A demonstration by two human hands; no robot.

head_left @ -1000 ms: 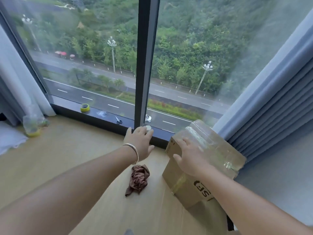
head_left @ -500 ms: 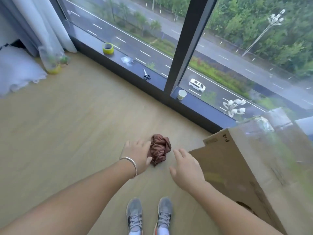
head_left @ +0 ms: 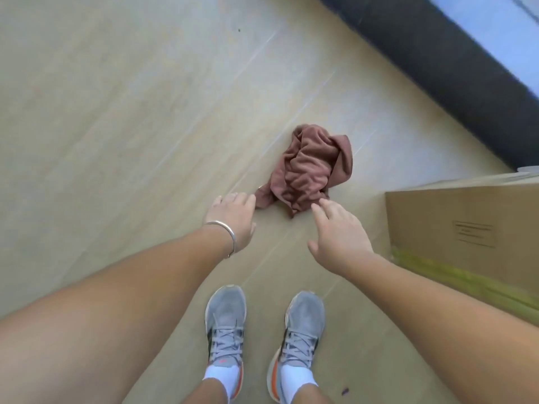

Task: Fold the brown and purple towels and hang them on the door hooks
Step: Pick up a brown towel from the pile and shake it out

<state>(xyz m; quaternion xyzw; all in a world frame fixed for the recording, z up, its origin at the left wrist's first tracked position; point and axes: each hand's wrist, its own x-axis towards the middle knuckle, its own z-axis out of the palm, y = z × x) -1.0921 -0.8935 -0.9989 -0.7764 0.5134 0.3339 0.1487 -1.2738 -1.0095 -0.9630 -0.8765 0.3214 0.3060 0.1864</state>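
Since the brown towel [head_left: 309,173] lies crumpled on the floor [head_left: 116,126], both hands, left [head_left: 232,218] and right [head_left: 339,234], reach down spread and empty, likely to gather it.

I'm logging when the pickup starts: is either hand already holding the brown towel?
No: the brown towel lies crumpled on the floor, with the left hand and right hand open just short of it.

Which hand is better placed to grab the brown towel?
Either, marginally the left hand: its fingertips sit at the brown towel's near corner. The right hand hovers equally close, open, beside the cardboard box.
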